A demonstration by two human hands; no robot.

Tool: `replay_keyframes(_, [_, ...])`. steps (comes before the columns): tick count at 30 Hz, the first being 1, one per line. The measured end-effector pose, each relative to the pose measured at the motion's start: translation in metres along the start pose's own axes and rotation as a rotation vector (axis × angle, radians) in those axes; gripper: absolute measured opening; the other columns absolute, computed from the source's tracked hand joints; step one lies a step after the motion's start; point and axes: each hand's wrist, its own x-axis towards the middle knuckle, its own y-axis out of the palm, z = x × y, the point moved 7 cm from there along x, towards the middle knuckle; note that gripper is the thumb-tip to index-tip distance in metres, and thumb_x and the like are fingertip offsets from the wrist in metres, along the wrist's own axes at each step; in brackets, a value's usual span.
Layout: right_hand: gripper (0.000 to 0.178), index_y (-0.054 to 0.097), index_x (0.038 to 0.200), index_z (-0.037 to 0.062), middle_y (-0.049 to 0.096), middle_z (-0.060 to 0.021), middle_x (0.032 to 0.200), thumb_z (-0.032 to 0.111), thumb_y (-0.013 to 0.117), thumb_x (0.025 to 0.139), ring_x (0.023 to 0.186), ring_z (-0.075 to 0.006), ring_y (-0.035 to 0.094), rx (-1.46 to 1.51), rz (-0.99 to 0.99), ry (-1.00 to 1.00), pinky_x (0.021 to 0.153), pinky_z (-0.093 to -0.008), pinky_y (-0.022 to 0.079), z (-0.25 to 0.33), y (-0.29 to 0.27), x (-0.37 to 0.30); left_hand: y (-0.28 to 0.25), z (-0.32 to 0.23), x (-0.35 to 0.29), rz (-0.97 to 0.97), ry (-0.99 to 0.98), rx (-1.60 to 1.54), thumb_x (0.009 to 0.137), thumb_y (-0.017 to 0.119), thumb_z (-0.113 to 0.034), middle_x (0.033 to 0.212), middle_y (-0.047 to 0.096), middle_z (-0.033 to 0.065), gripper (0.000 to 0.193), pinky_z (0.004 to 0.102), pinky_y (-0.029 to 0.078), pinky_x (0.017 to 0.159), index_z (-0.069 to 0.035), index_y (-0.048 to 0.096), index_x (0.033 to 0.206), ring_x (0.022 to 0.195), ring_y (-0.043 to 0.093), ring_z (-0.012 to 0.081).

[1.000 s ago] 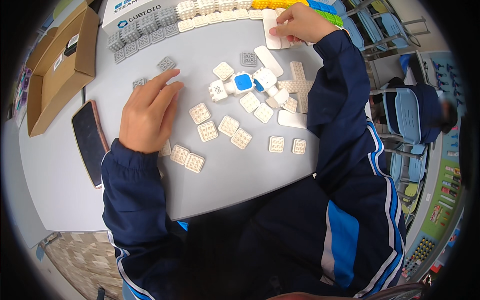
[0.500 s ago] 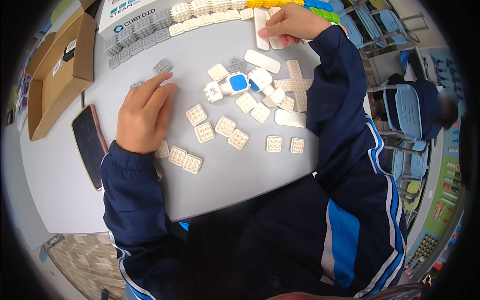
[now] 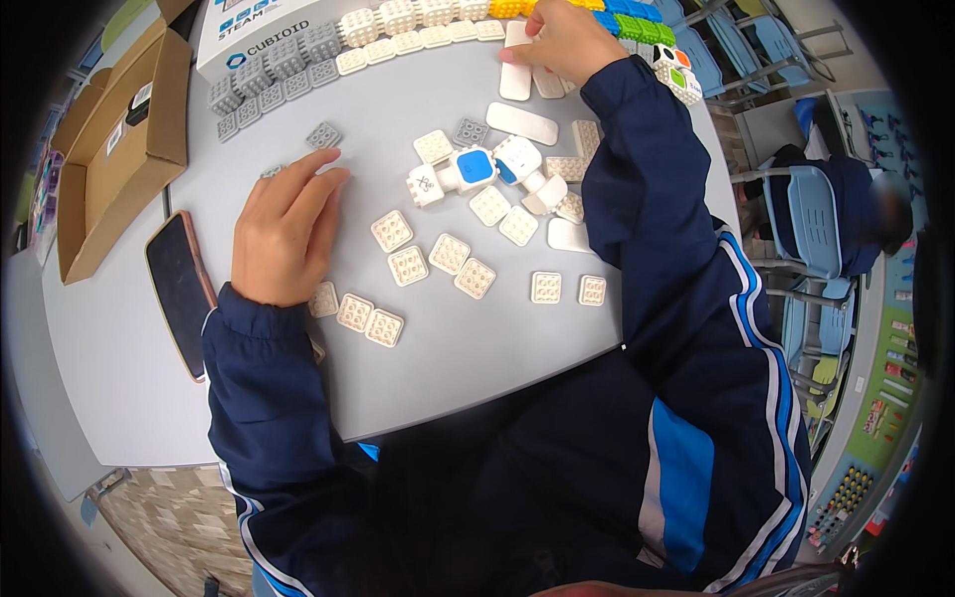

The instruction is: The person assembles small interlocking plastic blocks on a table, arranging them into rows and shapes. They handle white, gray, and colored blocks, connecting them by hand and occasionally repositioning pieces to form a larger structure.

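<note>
My right hand (image 3: 572,42) is at the far side of the table, its thumb and fingers pinching a long white rounded plate (image 3: 515,82). A second off-white plate (image 3: 547,84) lies beside it, partly under the hand. On the left, my left hand (image 3: 284,234) rests on the table with bent fingers slightly apart and nothing visible in them. A grey square tile (image 3: 323,135) lies just beyond its fingertips. Between the hands are two joined white cube blocks with blue faces (image 3: 475,167), (image 3: 517,159), a white rounded plate (image 3: 522,123) and several white square tiles (image 3: 450,253).
Rows of grey (image 3: 286,58), white, yellow (image 3: 510,8), blue and green blocks line the far edge before a white box (image 3: 269,30). An open cardboard box (image 3: 159,149) and a phone (image 3: 179,289) are left. A cross-shaped piece (image 3: 567,169) sits partly behind my right sleeve.
My right hand has shifted left and slightly away from me, and the long white plate under it has turned straighter. More blocks show at the far right. My left hand stays nearly still.
</note>
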Motion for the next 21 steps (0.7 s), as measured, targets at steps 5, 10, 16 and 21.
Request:
replay_keyframes(5, [0.036,0.068,0.096,-0.004,0.07,-0.0256,0.092,0.018,0.083,0.072,0.091,-0.0374,0.069,0.025,0.02,-0.025,0.08,-0.0394,0.053,-0.014,0.0,0.005,0.0,0.0,0.001,0.001,-0.001,-0.006,0.084,0.066,0.007,0.118,0.069,0.0107,0.027,0.0347,0.052,0.079,-0.003,0.07,0.108,0.088,0.064,0.0284])
replay_keyframes(10, [0.032,0.07,0.096,-0.0002,0.071,-0.0246,0.095,0.015,0.083,0.072,0.094,-0.0363,0.069,0.065,0.02,-0.063,0.084,-0.0392,0.053,-0.02,-0.004,0.003,0.001,0.001,0.001,-0.008,0.005,0.001,0.083,0.066,0.007,0.117,0.069,0.0106,0.027,0.0346,0.052,0.079,-0.003,0.07,0.108,0.087,0.064,0.0277])
replay_keyframes(16, [0.035,0.072,0.108,0.0032,0.071,-0.0246,0.103,0.01,0.077,0.075,0.098,-0.036,0.069,0.054,0.005,-0.106,0.088,-0.0387,0.053,-0.01,-0.01,-0.001,-0.012,0.014,-0.001,-0.174,-0.08,0.084,0.084,0.067,0.003,0.118,0.068,0.0086,0.025,0.036,0.052,0.085,-0.006,0.07,0.107,0.095,0.065,0.0297])
replay_keyframes(21, [0.04,0.07,0.119,0.0059,0.07,-0.0248,0.108,0.009,0.069,0.079,0.102,-0.0358,0.068,0.106,0.113,-0.109,0.09,-0.0376,0.052,-0.009,-0.001,-0.003,-0.026,0.042,-0.009,-0.314,-0.37,0.117,0.092,0.064,-0.011,0.126,0.063,0.0163,0.033,0.0398,0.044,0.101,-0.005,0.061,0.125,0.115,0.057,0.0337])
